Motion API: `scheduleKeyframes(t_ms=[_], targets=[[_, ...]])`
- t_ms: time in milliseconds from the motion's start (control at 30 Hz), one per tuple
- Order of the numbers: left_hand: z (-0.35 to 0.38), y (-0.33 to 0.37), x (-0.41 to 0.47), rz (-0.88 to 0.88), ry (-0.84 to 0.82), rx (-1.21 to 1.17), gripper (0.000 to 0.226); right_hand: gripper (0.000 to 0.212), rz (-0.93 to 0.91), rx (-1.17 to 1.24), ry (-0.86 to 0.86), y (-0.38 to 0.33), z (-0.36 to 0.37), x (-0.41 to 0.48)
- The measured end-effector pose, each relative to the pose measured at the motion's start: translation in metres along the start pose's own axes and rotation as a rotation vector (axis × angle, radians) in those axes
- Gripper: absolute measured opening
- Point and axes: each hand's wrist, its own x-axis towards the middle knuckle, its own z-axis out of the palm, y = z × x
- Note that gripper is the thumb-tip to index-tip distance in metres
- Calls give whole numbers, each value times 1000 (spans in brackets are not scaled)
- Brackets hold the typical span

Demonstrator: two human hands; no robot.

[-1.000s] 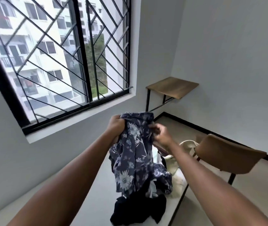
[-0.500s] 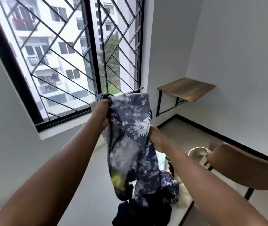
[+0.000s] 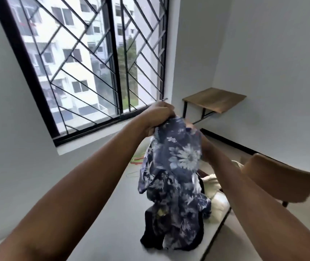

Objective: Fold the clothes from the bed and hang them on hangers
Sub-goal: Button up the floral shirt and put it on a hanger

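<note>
A navy garment with white flowers [image 3: 176, 166] hangs in the air over the bed [image 3: 112, 204]. My left hand [image 3: 158, 117] grips its top edge in a fist. My right hand [image 3: 205, 146] is mostly hidden behind the cloth and holds its right side. The garment's lower end trails onto a pile of dark clothes [image 3: 156, 236] on the bed. White clothes [image 3: 218, 200] lie at the bed's right edge. Thin wire hangers [image 3: 137, 160], green and red, lie farther back on the bed.
A barred window [image 3: 93, 63] fills the wall on the left. A wooden wall shelf [image 3: 214, 99] sits in the far corner. A brown chair [image 3: 282, 178] stands to the right of the bed, close to my right forearm.
Both hands have shifted right and come closer together at the garment's top. The floral cloth has turned, and hangers on the bed have come into view.
</note>
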Motion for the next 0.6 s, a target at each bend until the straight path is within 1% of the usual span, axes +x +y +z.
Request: scheduleKeyframes(t_ms=[33, 67, 100, 167, 200, 233, 267, 333, 400, 433, 467, 533, 567, 600], targets=[[2, -5, -3, 29, -5, -12, 26, 30, -27, -125, -20, -2, -2, -5], [1, -12, -5, 59, 8, -64, 32, 44, -55, -262, 56, -8, 1, -10], [-2, -19, -8, 90, 28, -156, 34, 49, -95, -323, 103, -5, -5, -8], [-11, -39, -14, 133, 127, -329, 29, 45, -104, -277, 208, -12, -8, -12], [-14, -52, -20, 133, 179, -339, 23, 46, -112, -246, 249, -18, -9, -12], [-15, -66, -26, 117, 212, -289, 19, 49, -142, -177, 256, -25, -11, -12], [-14, -85, -31, 81, 205, -216, 18, 50, -158, -98, 275, -35, -13, -12], [-4, -126, -40, -7, 129, -45, 18, 43, -134, 116, 320, -55, -17, -14], [11, -170, -47, -84, 50, 152, 29, 43, -110, 329, 359, -76, -26, -15], [22, -189, -53, -118, -14, 231, 30, 43, -117, 405, 386, -85, -31, -18], [33, -206, -60, -150, -91, 296, 39, 42, -138, 467, 399, -93, -37, -20], [59, -232, -77, -186, -251, 405, 72, 39, -195, 585, 406, -110, -47, -31], [75, -235, -87, -192, -304, 424, 88, 38, -219, 645, 405, -119, -51, -39], [93, -233, -96, -170, -295, 424, 99, 38, -247, 707, 379, -125, -59, -47]])
